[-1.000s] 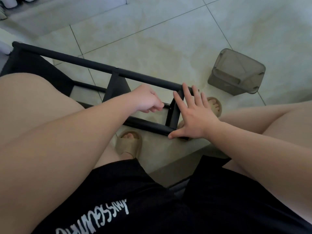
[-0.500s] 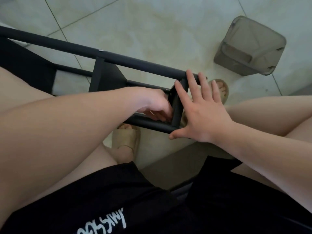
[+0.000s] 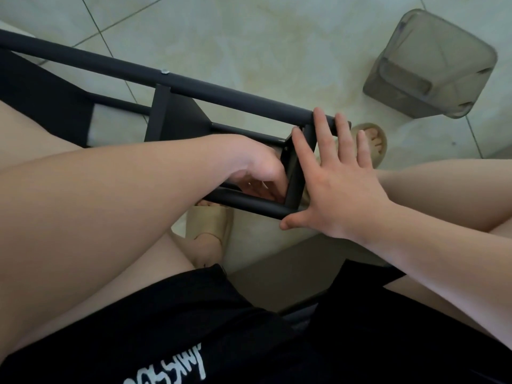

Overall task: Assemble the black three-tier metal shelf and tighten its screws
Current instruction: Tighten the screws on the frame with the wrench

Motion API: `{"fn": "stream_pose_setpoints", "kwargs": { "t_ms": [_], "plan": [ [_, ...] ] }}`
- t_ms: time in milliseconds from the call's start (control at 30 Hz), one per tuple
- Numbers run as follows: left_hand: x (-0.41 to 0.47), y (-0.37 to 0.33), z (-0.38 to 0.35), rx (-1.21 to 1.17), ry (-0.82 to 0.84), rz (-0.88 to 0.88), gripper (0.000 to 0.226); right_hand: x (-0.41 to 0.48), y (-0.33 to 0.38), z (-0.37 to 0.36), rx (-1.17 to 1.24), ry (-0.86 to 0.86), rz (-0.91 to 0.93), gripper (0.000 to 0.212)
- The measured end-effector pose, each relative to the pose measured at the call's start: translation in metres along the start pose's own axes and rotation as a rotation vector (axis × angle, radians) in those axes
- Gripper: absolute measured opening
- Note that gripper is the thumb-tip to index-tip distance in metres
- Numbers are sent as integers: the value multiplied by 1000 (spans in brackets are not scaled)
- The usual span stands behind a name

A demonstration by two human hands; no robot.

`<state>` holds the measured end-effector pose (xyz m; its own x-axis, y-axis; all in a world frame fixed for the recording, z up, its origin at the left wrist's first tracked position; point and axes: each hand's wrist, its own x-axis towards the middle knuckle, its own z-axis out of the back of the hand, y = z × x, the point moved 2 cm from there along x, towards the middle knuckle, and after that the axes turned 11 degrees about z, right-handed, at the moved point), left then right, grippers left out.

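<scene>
Likely a home: pale tiled floor (image 3: 249, 37), a beige slipper (image 3: 210, 220) and a plastic bin (image 3: 432, 65).

shelf frame (image 3: 221, 91): matt black metal | floor (image 3: 249, 37): glossy pale tile | bin (image 3: 432, 65): translucent grey plastic | shorts (image 3: 249, 342): black cloth

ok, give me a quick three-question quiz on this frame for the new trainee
1. True or false: the right hand lies flat, fingers straight, against the end of the black shelf frame.
2. Where is the grey translucent bin? A) on the floor, apart from the frame; B) hung on the top rail; C) on the person's lap.
3. Which hand reaches inside the frame at that end corner?

Key: 1 true. 2 A. 3 the left hand; whether it holds anything is hidden.
</scene>
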<state>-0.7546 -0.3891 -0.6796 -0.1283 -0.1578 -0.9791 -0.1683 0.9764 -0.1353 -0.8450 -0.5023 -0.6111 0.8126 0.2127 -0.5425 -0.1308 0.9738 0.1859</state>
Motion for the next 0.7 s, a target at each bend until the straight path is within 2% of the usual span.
{"fn": "stream_pose_setpoints", "kwargs": {
  "t_ms": [133,367,533,700],
  "plan": [
    [-1,-1,1,0,30,22,22,1,1,2,3,13,-5,150],
    [-3,-5,8,40,62,36,10,1,2,4,26,23,-8,149],
    [-1,-11,8,73,52,31,28,2,3,5,21,26,-6,149],
    [-2,-16,12,117,63,53,29,2,3,5,15,28,-4,148]
  ]
}}
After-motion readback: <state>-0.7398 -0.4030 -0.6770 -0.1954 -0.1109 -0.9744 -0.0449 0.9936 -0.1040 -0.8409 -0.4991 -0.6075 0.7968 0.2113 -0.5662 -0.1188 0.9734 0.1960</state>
